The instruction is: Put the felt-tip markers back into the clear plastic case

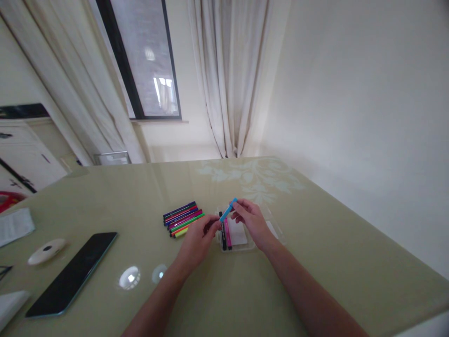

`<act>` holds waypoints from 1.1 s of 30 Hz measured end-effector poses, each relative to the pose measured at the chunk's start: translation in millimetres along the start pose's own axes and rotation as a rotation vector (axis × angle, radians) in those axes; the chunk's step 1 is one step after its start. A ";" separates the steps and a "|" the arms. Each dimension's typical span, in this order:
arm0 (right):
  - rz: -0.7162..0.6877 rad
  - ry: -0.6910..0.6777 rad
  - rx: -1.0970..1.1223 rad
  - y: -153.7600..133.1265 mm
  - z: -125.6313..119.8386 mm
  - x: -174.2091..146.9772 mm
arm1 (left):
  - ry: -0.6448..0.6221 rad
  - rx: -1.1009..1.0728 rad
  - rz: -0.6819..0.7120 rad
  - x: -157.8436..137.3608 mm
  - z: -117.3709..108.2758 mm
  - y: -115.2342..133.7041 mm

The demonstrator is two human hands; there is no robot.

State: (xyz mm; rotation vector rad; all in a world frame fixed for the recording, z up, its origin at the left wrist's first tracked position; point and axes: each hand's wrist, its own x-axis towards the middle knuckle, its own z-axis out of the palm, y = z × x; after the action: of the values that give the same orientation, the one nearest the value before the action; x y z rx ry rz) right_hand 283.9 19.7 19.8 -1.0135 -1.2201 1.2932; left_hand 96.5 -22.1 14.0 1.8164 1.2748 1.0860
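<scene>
A light blue marker [228, 210] is held slantwise between my two hands, above a clear plastic case [249, 245]. My left hand [201, 234] pinches its lower end, and the fingers of my right hand [249, 217] close on its upper end. Inside the case lie a black marker [223, 236] and a pink marker [228, 234] side by side, at the left, with a white insert [239, 234] beside them. Left of the case, several coloured markers [182, 218] lie in a row on the table, partly behind my left hand.
On the left of the green table [140, 201] lie a dark phone or tablet [73, 274], a white oval object [47, 251] and a white paper or cloth [16, 225]. A wall [361, 117] borders the right side; a curtain [231, 75] hangs beyond the far edge.
</scene>
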 end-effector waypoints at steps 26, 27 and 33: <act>0.010 0.054 -0.047 3.0 -10.0 5.3 | -0.007 0.158 0.077 -6.0 10.2 -6.3; 0.003 0.070 -0.096 2.8 -14.1 7.3 | -0.049 0.197 0.106 -7.1 9.3 -6.7; 0.049 -0.007 -0.390 5.6 -26.5 9.8 | -0.210 0.375 0.167 -12.5 12.0 -10.7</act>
State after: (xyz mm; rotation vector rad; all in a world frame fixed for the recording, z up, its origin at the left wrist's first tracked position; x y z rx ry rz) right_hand 308.3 32.7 11.7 -1.3222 -1.4964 1.1177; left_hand 100.7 -31.4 -3.7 2.2847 1.2797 0.7475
